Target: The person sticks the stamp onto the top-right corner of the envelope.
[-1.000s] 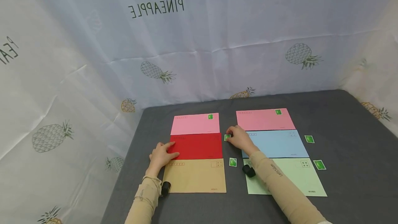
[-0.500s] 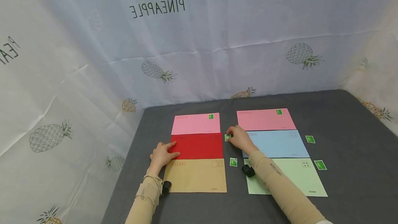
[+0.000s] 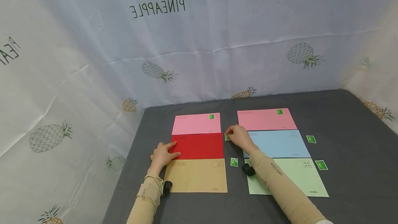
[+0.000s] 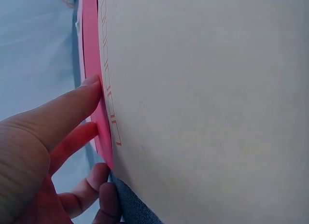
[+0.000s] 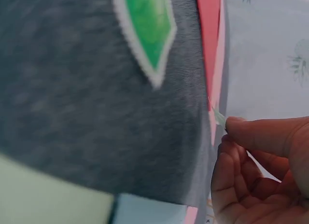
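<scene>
My left hand (image 3: 161,155) rests at the left edge of the red envelope (image 3: 199,147), thumb and index finger extended on it. In the left wrist view the other fingers of the left hand (image 4: 67,147) stand loosely bent by that edge. My right hand (image 3: 239,136) pinches a green postage stamp (image 3: 226,137) between thumb and fingers, in the gap between the two columns of envelopes. The right wrist view shows the stamp (image 5: 219,118) edge-on at the fingertips, tilted up. Part of the stamp is hidden by the fingers.
Pink (image 3: 196,123) and tan (image 3: 196,175) envelopes flank the red one. Pink (image 3: 264,120), blue (image 3: 280,143) and green (image 3: 292,179) envelopes form the right column. Both pink ones bear a stamp. Loose stamps lie at the middle (image 3: 234,162) and right (image 3: 321,165) (image 3: 311,139).
The right hand has shifted slightly left and now covers more of the stamp, its fingers closer around it. The left hand has stayed in place on the red envelope.
</scene>
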A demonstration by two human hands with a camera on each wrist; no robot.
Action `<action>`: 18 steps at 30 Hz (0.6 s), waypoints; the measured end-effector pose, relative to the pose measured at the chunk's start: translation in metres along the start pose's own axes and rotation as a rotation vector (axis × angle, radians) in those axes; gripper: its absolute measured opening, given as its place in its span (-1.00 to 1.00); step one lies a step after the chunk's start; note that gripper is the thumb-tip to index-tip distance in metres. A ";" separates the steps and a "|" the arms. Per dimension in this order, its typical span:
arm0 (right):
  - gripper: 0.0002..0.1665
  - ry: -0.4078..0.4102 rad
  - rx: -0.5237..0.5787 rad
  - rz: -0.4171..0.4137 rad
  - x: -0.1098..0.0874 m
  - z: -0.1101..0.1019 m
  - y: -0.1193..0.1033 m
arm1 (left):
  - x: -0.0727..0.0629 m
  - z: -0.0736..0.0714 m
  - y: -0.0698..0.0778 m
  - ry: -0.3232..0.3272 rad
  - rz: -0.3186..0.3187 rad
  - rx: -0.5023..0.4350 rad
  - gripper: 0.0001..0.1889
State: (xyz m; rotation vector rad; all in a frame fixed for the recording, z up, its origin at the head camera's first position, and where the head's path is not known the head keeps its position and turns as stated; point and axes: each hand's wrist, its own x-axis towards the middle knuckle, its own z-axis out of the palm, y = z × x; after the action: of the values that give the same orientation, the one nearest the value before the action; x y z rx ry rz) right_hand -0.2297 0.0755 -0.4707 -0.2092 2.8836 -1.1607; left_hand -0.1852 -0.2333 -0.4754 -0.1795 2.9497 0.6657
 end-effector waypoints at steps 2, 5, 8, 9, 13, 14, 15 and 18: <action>-0.87 -0.005 0.032 0.008 0.001 -0.002 -0.004 | 0.000 -0.001 0.000 0.001 -0.001 0.002 -0.35; -0.87 -0.010 0.089 0.021 0.003 -0.003 -0.010 | -0.001 -0.001 0.000 0.004 0.002 0.003 -0.35; -0.87 -0.012 0.145 0.039 0.006 -0.002 -0.015 | -0.001 -0.003 0.000 0.009 0.005 -0.001 -0.35; -0.87 -0.012 0.156 0.042 0.007 -0.001 -0.017 | -0.001 -0.003 0.000 0.009 0.006 -0.002 -0.35; -0.88 -0.026 0.195 0.061 0.013 0.007 -0.021 | -0.002 -0.004 0.000 0.008 0.007 -0.004 -0.35; -0.88 -0.031 0.202 0.063 0.015 0.009 -0.021 | -0.002 -0.003 0.001 0.007 0.006 -0.005 -0.35; -0.88 -0.037 0.206 0.062 0.016 0.011 -0.022 | -0.002 -0.003 0.001 0.006 0.005 -0.006 -0.35; -0.90 -0.062 0.210 0.067 0.022 0.018 -0.022 | -0.002 -0.003 0.000 0.005 0.003 -0.008 -0.35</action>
State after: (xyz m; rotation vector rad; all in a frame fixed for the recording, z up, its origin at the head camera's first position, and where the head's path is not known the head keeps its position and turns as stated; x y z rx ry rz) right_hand -0.2472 0.0444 -0.4681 -0.1389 2.6692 -1.4052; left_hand -0.1835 -0.2340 -0.4723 -0.1780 2.9525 0.6784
